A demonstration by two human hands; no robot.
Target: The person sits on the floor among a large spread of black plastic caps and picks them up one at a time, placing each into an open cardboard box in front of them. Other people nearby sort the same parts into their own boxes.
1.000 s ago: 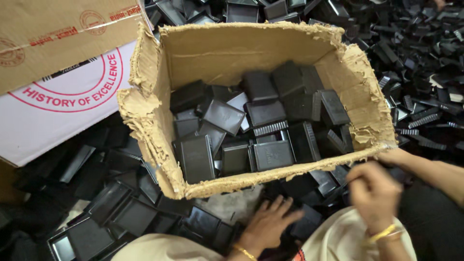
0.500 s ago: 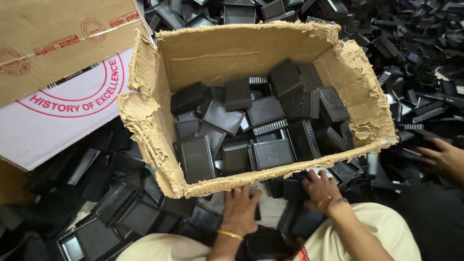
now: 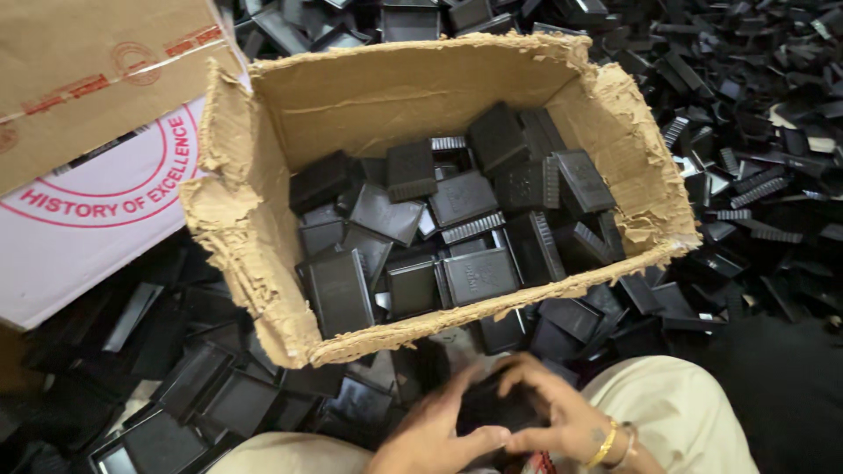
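At the bottom centre of the frame, the left hand (image 3: 430, 434) and right hand (image 3: 562, 412) together grip one black plastic casing (image 3: 496, 408), fingers curled closed around its edges. It sits just below the torn cardboard box (image 3: 263, 263), which is part-filled with similar black casings (image 3: 439, 228).

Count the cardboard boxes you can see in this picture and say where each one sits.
2. A torn open box sits in the middle, holding black plastic parts. A closed printed box lies at upper left. Others may be out of frame.
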